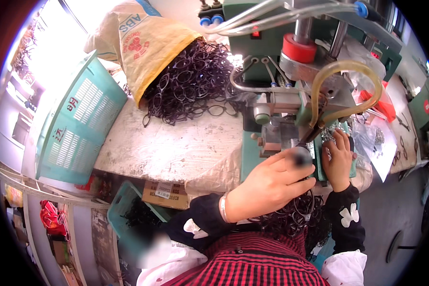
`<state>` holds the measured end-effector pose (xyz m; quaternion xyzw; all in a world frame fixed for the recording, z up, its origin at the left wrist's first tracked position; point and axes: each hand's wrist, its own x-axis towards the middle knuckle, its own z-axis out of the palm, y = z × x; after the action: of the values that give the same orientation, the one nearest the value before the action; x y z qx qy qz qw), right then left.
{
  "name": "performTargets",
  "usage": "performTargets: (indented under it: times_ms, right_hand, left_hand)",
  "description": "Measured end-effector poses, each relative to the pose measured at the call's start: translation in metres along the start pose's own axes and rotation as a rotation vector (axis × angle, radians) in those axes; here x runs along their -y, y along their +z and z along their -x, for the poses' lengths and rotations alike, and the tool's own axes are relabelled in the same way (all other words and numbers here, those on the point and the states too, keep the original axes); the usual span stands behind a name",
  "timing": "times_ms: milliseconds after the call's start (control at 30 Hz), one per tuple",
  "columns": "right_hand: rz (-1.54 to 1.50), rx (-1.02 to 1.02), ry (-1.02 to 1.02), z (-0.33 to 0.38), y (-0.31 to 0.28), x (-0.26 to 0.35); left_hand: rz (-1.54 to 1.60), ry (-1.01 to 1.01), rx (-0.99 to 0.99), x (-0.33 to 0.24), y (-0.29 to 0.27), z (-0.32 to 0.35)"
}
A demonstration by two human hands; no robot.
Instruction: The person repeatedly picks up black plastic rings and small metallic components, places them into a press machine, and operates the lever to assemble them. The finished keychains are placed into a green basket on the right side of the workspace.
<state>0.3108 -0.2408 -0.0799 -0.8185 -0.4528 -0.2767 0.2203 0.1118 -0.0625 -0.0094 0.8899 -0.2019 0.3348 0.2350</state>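
My left hand [271, 183] reaches across to the front of a green press machine [295, 71]. Its fingers are closed in a pinch on a dark eyeglass frame [301, 156], mostly hidden and blurred, just below the machine's metal jaws. Right beside it, my right hand [338, 159] lies over a green tray [352, 168], thumb and fingers apart among small shiny metal parts [328, 138]. A curved yellowish hose [345, 66] arches above both hands. Dark eyeglass frames [300, 212] are heaped in my lap, under the left hand.
On the worn white table [157, 148], a large sack [143, 47] spills dark eyeglass frames [190, 83]. A turquoise basket [78, 124] leans at the left. Below are a smaller turquoise bin [121, 202] and a cardboard box [167, 194]. Clear plastic bags [371, 138] lie right of the machine.
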Motion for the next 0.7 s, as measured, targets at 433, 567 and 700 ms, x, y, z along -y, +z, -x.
performTargets:
  times_ms: [433,567,700]
  right_hand:
    - [-0.562,-0.119,0.594,0.019,-0.017,0.014]
    - [-0.651,-0.102,0.591,-0.004,-0.009,0.020]
    - [-0.628,-0.110,0.676,0.012,-0.015,0.019]
  left_hand:
    - [-0.728,-0.569,-0.314,0.148,-0.077,0.121]
    - [-0.955,-0.697,-0.001,0.217,-0.065,0.113]
    - [-1.148,-0.732,0.000,0.245,-0.039,0.136]
